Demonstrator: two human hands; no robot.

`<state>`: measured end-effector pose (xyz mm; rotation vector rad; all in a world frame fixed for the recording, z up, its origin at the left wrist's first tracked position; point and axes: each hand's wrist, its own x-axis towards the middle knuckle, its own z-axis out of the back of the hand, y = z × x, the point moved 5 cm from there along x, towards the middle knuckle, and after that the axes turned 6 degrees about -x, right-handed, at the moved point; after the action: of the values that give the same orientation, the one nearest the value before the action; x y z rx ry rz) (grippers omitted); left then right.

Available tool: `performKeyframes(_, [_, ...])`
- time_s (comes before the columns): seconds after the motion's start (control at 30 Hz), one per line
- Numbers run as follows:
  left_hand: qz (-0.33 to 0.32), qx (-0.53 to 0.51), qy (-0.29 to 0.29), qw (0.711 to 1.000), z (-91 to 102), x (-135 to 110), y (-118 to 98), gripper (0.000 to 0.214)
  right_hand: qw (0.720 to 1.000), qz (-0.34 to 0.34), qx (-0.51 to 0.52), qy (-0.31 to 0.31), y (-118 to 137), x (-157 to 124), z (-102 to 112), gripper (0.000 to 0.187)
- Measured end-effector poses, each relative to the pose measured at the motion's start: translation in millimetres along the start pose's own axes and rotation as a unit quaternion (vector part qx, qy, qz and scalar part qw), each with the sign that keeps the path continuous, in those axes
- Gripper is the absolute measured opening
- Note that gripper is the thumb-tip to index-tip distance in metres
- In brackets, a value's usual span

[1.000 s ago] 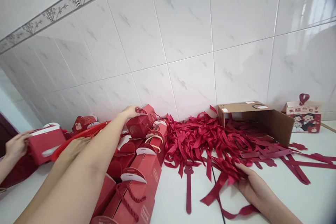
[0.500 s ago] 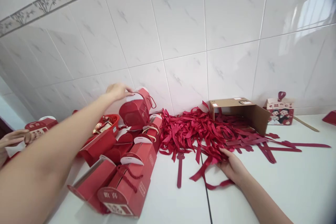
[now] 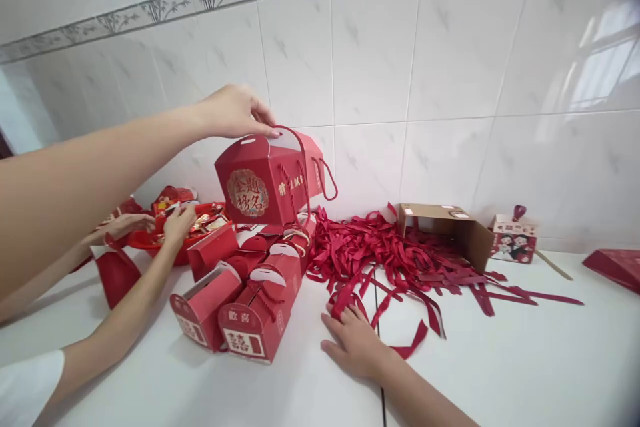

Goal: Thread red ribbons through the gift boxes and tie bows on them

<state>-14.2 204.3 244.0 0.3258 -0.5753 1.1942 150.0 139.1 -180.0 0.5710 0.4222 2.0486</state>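
Observation:
My left hand (image 3: 239,111) is closed on the top flap of a red gift box (image 3: 260,181) with a gold emblem and rope handles. It holds the box in the air above a row of similar red boxes (image 3: 250,320). My right hand (image 3: 356,344) lies flat on the white counter with its fingers stretched out. They rest at the near edge of a heap of red ribbons (image 3: 400,253), and one ribbon runs under the palm.
Another person's hands (image 3: 175,221) reach into a red basket (image 3: 210,221) of sweets at the left. An open cardboard carton (image 3: 453,225) lies on its side behind the ribbons. A small printed box (image 3: 513,240) and a flat red piece (image 3: 615,267) are at the right.
My left hand has lifted the red gift box up off the pile. My right hand drew back from the ribbon heap toward me and flattened. The other person's hands moved to the basket.

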Motion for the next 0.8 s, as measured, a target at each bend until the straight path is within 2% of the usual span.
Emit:
performKeyframes(0.1, [-0.054, 0.024, 0.033, 0.998, -2.5, -20.8, -18.6, 0.044, 0.995, -0.013, -0.086, 0.050, -8.4, -2.4, 1.4, 0.054])
performKeyframes(0.23, [-0.107, -0.030, 0.072, 0.991, -20.4, -57.6, -39.0, 0.024, 0.985, -0.086, -0.139, 0.053, -49.6, -18.8, 32.5, 0.054])
performKeyframes(0.33, [-0.134, -0.055, 0.123, 0.982, -57.9, -90.7, -56.4, 0.019, 0.983, -0.096, -0.150, 0.043, -78.6, -38.7, 59.0, 0.050])
performKeyframes(0.43, [-0.213, -0.039, 0.178, 0.960, -113.1, -129.4, -75.3, 0.014, 0.980, -0.125, -0.147, 0.041, -101.6, -65.7, 81.4, 0.047])
performKeyframes(0.5, [-0.263, -0.007, 0.211, 0.942, -150.7, -154.1, -83.3, 0.014, 0.979, -0.147, -0.140, 0.034, -110.1, -86.7, 94.9, 0.045])
performKeyframes(0.57, [-0.283, -0.006, 0.228, 0.932, -179.9, -171.9, -86.4, 0.018, 0.978, -0.166, -0.127, 0.025, -112.8, -107.7, 106.8, 0.041])
performKeyframes(0.67, [-0.304, -0.007, 0.234, 0.924, -204.3, -182.6, -87.2, 0.017, 0.977, -0.188, -0.100, 0.005, -108.6, -134.0, 120.9, 0.036])
performKeyframes(0.8, [-0.309, -0.006, 0.207, 0.928, -214.4, -173.4, -86.7, 0.018, 0.975, -0.207, -0.077, -0.016, -98.8, -152.5, 131.4, 0.039])
